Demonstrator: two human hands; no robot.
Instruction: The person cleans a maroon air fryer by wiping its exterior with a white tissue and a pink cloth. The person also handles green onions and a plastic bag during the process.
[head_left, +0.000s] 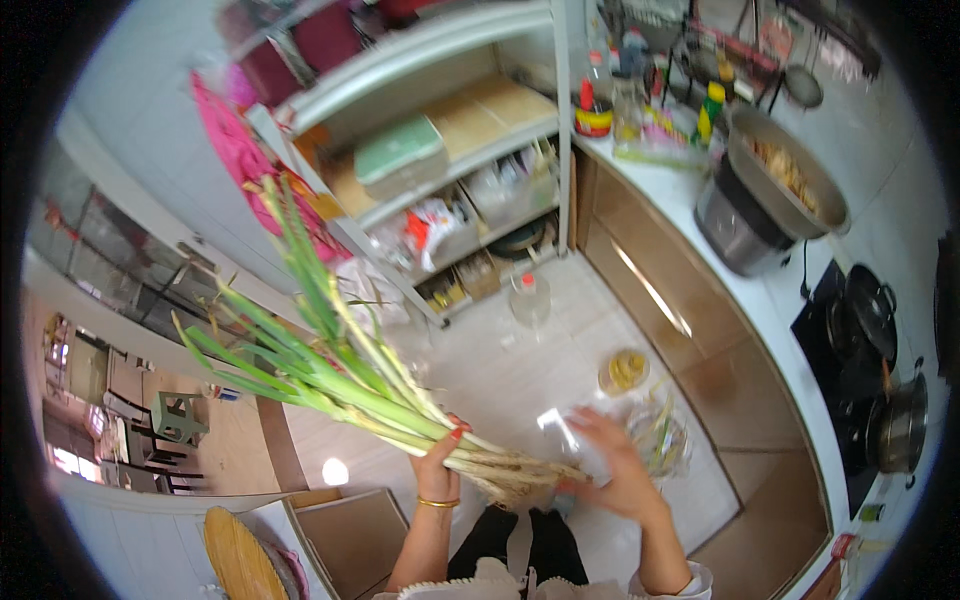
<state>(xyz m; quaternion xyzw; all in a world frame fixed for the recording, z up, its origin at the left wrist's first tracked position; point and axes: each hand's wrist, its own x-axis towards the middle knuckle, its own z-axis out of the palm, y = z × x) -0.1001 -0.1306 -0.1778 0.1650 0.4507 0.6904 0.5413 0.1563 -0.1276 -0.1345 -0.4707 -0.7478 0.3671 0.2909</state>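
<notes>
My left hand is closed around a bunch of large green onions near its white stalks. The green leaves fan out to the upper left, and the rooty ends point right, over my feet. Beside those pale roots is my right hand, blurred, with its fingers apart and nothing in its grasp. Whether its lower fingers brush the root tips I cannot tell. On the floor beyond it lie a clear plastic bag with plant scraps and a round container with yellowish contents.
A clear jug with a red cap stands on the floor before a white shelf unit. Along the right runs a counter bearing an oval pot, bottles and a black cooktop. A cardboard-coloured panel is at lower left.
</notes>
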